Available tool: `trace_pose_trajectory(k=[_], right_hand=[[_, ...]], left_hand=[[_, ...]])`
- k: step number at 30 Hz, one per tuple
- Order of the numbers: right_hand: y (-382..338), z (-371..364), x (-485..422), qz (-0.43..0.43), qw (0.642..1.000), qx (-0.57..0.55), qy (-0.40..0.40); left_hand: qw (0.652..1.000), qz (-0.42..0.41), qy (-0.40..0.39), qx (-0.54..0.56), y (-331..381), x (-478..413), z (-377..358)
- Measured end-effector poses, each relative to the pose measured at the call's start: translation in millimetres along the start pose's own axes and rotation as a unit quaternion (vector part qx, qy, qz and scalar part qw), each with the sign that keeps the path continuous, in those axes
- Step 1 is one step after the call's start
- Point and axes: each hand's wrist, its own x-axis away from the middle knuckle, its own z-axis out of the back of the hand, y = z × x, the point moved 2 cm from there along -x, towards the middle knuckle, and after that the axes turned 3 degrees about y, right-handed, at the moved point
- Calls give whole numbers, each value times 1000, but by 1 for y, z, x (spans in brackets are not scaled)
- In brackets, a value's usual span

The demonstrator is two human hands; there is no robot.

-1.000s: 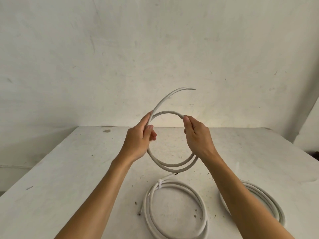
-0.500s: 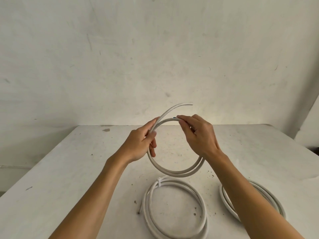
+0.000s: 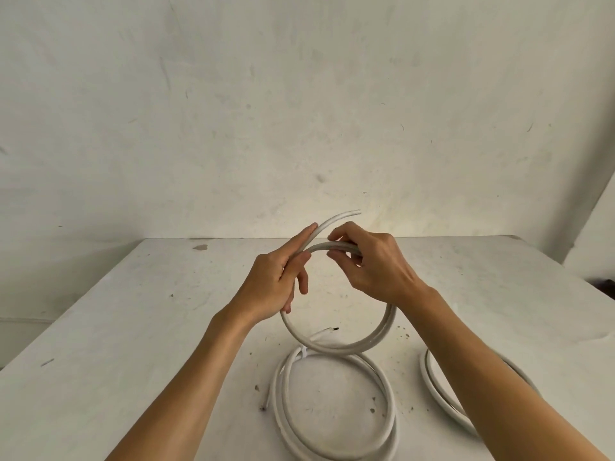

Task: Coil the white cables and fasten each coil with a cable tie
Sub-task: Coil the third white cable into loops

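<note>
As the left hand (image 3: 273, 281) and right hand (image 3: 376, 267) grip it, the cable (image 3: 372, 341) hangs looped.

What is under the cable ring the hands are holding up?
A coil lies flat on the table below the held ring, and a dark-tipped cable end shows through it. The ring's bottom covers the coil's far edge.

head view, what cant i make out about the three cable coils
Held coil: head view, the left hand and right hand cover its left arc and top.
Right coil: head view, the right forearm hides most of it; any tie unseen.
Front coil: head view, bottom edge cuts its near side; white bit at its top too small to call a tie.
</note>
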Motion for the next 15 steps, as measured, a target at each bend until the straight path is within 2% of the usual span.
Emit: trace_pose_trajectory(k=[6,12,15], right_hand=[[0,-6,1,39,999,-2,31],[0,-14,7,72,991,99,49],[0,-15,8,45,997,60,25]], left_hand=[[992,56,-66,97,-1,-2,8],[990,87,-74,85,-2,4,12],[989,86,-76,94,-2,8,11]])
